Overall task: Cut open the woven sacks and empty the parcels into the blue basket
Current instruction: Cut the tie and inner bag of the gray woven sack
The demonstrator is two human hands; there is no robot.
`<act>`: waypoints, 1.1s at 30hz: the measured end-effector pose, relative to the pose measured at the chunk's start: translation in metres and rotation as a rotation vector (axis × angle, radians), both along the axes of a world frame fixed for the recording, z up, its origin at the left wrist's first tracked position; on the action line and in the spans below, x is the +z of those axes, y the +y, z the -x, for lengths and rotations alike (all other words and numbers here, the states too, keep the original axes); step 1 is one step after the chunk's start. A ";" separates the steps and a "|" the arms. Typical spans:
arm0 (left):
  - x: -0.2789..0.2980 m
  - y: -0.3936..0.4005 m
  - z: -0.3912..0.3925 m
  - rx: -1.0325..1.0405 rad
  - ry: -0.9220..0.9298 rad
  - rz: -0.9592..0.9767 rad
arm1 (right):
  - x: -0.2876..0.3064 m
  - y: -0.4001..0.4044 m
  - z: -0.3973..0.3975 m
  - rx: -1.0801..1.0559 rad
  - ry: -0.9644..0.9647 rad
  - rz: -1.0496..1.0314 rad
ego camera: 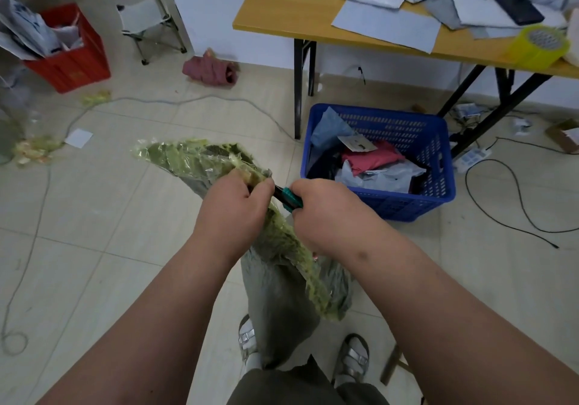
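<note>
Head view, looking down past both forearms to a tiled floor. The left hand (pixel 233 204) grips the bunched, yellow-green taped part of a grey-green woven sack (pixel 275 279), its fingers curled round the material. The right hand (pixel 322 213) is closed round a green-handled cutter (pixel 289 199), whose dark forward end reaches to the left hand and the sack; whether a blade is out cannot be told. The two hands are close together, the cutter bridging the gap between them. The sack hangs from the hands toward the person's sandalled feet, and its taped upper end projects left and far from the left hand.

To the right and farther off, the blue basket (pixel 438 204) stands on the floor, partly under a wooden surface (pixel 282 6); it holds several parcels (pixel 372 157), one red, others grey and dark. The surface carries loose grey mailing bags, folded garments, a dark phone and a roll of yellow tape (pixel 537 45) at its near edge. At far left stands a red crate (pixel 75 62) filled with white packaging. A maroon cloth (pixel 210 67) lies on the floor near the wall, and cables trail across the tiles.
</note>
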State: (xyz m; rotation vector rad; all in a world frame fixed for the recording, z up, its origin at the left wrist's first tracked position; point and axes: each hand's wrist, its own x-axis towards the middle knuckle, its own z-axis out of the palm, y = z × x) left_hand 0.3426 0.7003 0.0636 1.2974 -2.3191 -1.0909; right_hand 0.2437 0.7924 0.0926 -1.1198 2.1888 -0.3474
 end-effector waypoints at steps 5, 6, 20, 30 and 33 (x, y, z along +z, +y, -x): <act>-0.005 -0.005 0.004 0.130 0.090 -0.083 | -0.002 -0.003 -0.007 -0.005 0.028 0.008; -0.006 -0.007 0.003 0.222 0.188 -0.205 | -0.003 0.001 -0.010 -0.004 0.015 0.001; -0.011 -0.004 0.007 0.206 0.341 -0.468 | -0.017 0.002 -0.003 -0.014 -0.101 -0.081; -0.016 -0.014 0.001 0.337 0.600 -0.630 | -0.030 0.015 0.010 -0.033 -0.040 -0.100; -0.019 -0.019 -0.003 0.362 0.607 -0.666 | -0.021 0.009 0.014 -0.098 -0.040 0.016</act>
